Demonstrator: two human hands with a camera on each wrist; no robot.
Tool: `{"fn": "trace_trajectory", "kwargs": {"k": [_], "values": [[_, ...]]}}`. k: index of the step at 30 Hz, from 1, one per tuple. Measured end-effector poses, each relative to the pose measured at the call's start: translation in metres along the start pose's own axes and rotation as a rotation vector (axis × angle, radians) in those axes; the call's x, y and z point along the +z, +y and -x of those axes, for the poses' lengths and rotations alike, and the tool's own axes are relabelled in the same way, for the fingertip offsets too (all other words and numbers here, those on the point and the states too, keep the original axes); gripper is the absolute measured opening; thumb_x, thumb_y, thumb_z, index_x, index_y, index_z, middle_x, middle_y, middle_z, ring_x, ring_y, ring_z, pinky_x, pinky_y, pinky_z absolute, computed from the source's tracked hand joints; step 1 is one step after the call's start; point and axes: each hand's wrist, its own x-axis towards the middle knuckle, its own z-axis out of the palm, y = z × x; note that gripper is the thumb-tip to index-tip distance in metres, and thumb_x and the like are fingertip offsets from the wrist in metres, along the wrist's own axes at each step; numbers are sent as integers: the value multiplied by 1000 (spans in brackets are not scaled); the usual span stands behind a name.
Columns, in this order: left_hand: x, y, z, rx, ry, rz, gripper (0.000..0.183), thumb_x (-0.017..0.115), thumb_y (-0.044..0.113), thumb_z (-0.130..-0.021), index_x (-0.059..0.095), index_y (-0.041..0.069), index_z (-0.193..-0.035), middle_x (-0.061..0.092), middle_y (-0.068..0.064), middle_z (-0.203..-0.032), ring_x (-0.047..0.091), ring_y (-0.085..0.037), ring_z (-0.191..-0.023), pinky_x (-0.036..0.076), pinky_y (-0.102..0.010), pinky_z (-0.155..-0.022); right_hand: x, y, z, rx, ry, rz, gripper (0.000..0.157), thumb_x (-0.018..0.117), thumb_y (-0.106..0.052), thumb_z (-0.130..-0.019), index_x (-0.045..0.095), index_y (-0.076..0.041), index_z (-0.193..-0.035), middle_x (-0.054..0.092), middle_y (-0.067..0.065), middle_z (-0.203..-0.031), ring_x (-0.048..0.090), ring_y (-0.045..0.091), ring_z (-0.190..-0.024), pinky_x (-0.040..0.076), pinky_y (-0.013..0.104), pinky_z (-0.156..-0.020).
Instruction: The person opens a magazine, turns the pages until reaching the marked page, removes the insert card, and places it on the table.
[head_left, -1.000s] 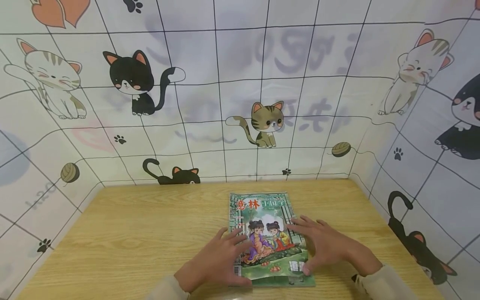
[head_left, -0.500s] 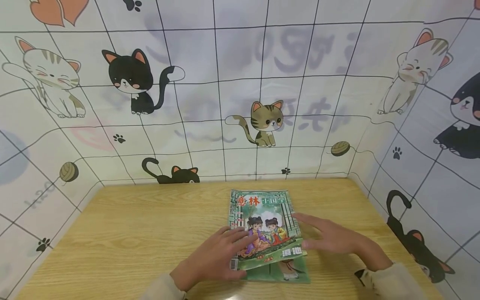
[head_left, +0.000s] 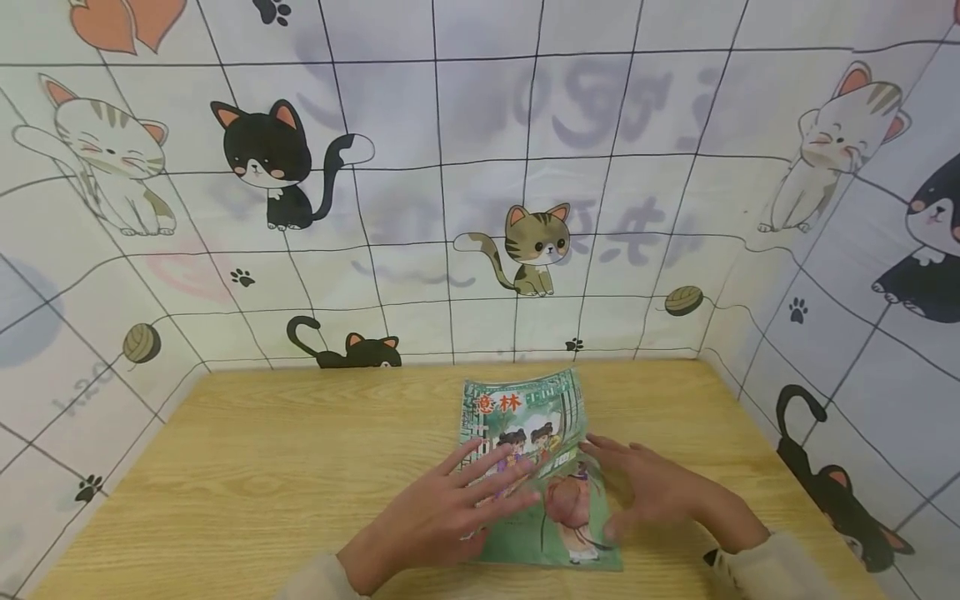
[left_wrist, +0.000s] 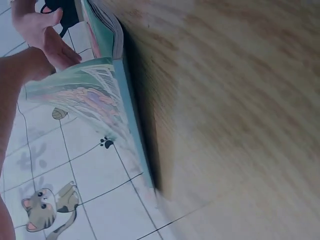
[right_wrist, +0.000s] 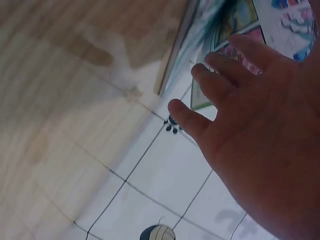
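A green illustrated magazine [head_left: 510,537] lies on the table with its front cover [head_left: 517,400] raised and bent over towards the left. My left hand [head_left: 446,508] lies with spread fingers across the cover's lower left part. Beside the right edge is my right hand [head_left: 652,487], its thumb low and its fingers near the lifted cover. In the right wrist view the fingers of that hand [right_wrist: 250,120] are extended in front of colourful printed pages [right_wrist: 295,30], gripping nothing visible. The left wrist view shows the magazine's thick spine [left_wrist: 132,115] and the cover [left_wrist: 90,95] standing up curved.
The wooden table [head_left: 300,467] extends left and right of the magazine. Behind and at both sides hangs a white gridded cloth [head_left: 405,200] printed with cats, paw marks and yarn balls.
The magazine's front cover has gone from flat to raised at its lower right corner and then bent up leftward, exposing a page. The right hand drew back to the right, then returned inward.
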Motion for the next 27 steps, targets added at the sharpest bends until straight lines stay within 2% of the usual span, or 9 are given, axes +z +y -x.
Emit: {"fn": "trace_trajectory", "kwargs": {"k": [5, 10, 13, 16, 18, 20, 23, 27], "values": [[-7, 4, -2, 24, -47, -87, 75, 57, 28, -81, 24, 21, -147, 11, 2, -154, 15, -21, -140, 14, -48, -110, 10, -3, -2, -71, -75, -2, 105, 74, -62, -56, 40, -11, -140, 30, 16, -147, 28, 40, -132, 19, 69, -96], [-12, 6, -2, 39, -87, -196, 56, 48, 24, -88, 38, 15, -142, 20, -1, -152, 11, -19, -141, 15, -47, -110, 15, -3, -2, -78, -82, 20, 102, 73, -65, -56, 43, -13, -138, 32, 16, -146, 29, 38, -132, 20, 69, -96], [-14, 7, -1, 20, -111, -282, 47, 31, 15, -91, 49, 10, -134, 27, -7, -150, 12, -21, -141, 17, -46, -110, 15, -4, -2, -73, -87, 34, 102, 72, -66, -56, 43, -14, -138, 32, 15, -146, 29, 37, -133, 19, 70, -95], [-15, 7, -1, -35, -113, -321, 54, 21, 11, -86, 54, 5, -129, 35, -10, -146, 14, -23, -140, 16, -44, -111, 14, -5, -2, -65, -97, 36, 102, 73, -65, -56, 42, -14, -139, 31, 14, -147, 29, 37, -133, 19, 69, -96], [-15, 6, 0, -77, -112, -321, 54, 25, 13, -84, 57, 4, -126, 40, -9, -142, 16, -24, -140, 16, -44, -111, 13, -5, -2, -61, -100, 35, 101, 73, -64, -56, 42, -15, -139, 31, 14, -147, 29, 36, -133, 19, 69, -96], [-16, 5, 0, -116, -129, -304, 50, 36, 18, -82, 58, 5, -125, 44, -8, -140, 16, -24, -140, 13, -44, -111, 13, -5, -2, -59, -102, 24, 101, 73, -63, -56, 42, -15, -139, 31, 13, -147, 28, 36, -133, 19, 69, -96], [-19, 2, 0, -144, -190, -289, 54, 52, 26, -77, 56, 7, -128, 43, -8, -141, 18, -26, -139, 10, -46, -112, 14, -6, -2, -54, -100, 18, 100, 74, -63, -56, 42, -16, -139, 31, 13, -147, 29, 36, -133, 19, 69, -96], [-22, -3, 0, -183, -258, -231, 62, 62, 34, -74, 53, 12, -131, 38, -6, -144, 22, -28, -138, 6, -46, -112, 15, -6, -2, -47, -95, 30, 100, 75, -62, -56, 43, -16, -138, 31, 12, -147, 29, 34, -133, 21, 68, -96]]}}
